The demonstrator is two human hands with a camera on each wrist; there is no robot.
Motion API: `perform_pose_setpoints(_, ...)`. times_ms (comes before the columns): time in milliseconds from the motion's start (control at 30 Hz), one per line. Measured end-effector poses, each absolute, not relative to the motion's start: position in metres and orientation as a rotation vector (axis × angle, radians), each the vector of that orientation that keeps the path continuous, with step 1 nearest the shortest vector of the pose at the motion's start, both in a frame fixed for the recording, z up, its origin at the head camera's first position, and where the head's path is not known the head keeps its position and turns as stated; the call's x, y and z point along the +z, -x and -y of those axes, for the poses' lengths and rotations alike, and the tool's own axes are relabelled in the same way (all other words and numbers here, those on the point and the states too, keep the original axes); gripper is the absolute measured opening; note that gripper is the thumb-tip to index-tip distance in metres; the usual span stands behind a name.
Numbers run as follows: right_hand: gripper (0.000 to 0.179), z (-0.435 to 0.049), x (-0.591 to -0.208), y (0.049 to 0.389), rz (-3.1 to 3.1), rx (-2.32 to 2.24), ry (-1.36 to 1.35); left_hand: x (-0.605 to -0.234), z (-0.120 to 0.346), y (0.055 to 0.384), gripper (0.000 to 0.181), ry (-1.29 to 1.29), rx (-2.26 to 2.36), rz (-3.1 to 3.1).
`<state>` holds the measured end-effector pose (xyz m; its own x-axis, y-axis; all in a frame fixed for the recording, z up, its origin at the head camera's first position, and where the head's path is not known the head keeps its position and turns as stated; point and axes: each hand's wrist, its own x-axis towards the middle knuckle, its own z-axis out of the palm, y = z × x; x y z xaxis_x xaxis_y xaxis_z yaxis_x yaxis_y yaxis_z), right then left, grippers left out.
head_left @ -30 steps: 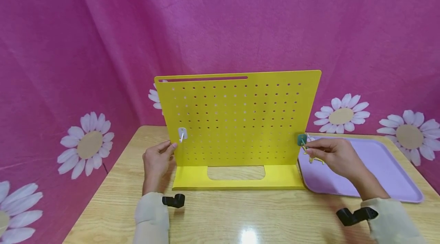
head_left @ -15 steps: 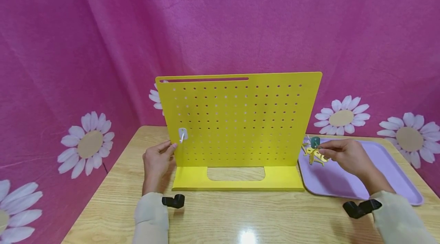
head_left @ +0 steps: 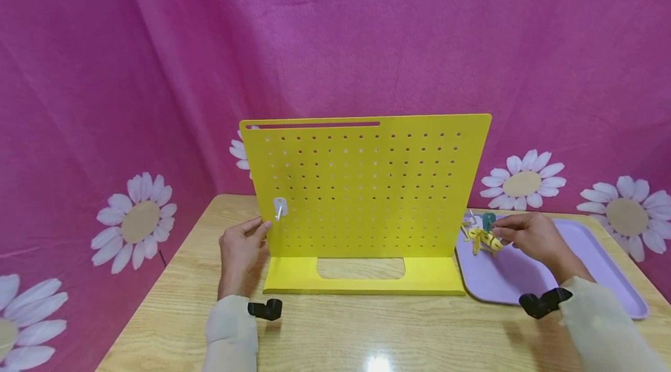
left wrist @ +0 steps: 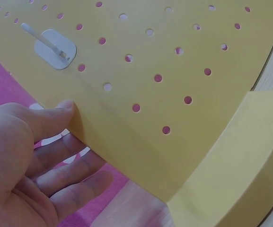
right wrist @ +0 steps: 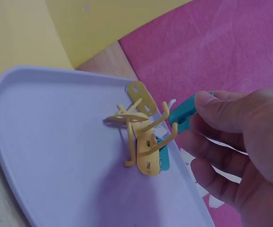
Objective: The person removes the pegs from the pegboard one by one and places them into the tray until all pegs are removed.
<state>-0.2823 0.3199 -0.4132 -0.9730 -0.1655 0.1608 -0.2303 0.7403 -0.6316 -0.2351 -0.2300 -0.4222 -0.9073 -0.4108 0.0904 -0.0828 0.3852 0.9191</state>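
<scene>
A yellow pegboard (head_left: pixel 362 215) stands upright on its base. My left hand (head_left: pixel 238 252) grips its left edge, thumb on the front face and fingers behind, as the left wrist view shows. Just above that thumb a white hook (left wrist: pixel 57 49) is mounted on the board. Between thumb and fingertips my right hand (head_left: pixel 537 238) pinches a green hook (right wrist: pixel 183 113) over the far left part of the purple tray (head_left: pixel 566 261). Close beside it lies a heap of yellow hooks (right wrist: pixel 148 153), with another green hook (right wrist: pixel 164 158) partly hidden under them.
The tray's left rim comes up against the board's right side. A wooden table (head_left: pixel 388 325) carries both. Behind hangs a pink cloth (head_left: pixel 367 34) with white daisies.
My right hand has moved right with the green hook, from the board's right edge to over the tray, uncovering the yellow hooks. The left hand has kept its place on the board.
</scene>
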Motion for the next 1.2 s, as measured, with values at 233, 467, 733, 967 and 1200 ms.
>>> perform_pose_setpoints(233,0.03,-0.321,-0.418,0.291,2.932,1.13,-0.229,-0.423,0.231,0.235,0.036,-0.414,-1.526,2.342)
perform_pose_setpoints(467,0.043,-0.322,-0.415,0.293,2.97,1.147,-0.191,-0.422,0.228,0.235,0.037,-0.45,-1.546,2.342)
perform_pose_setpoints(733,0.045,-0.313,-0.4,0.288,2.972,1.056,-0.279,-0.423,0.229,0.235,0.036,-0.421,-1.525,2.344)
perform_pose_setpoints(967,0.04,-0.297,-0.383,0.275,2.892,1.007,-0.419,-0.424,0.23,0.234,0.036,-0.411,-1.526,2.34)
perform_pose_setpoints(1200,0.034,-0.283,-0.371,0.257,2.796,1.075,-0.545,-0.423,0.229,0.233,0.036,-0.407,-1.546,2.337)
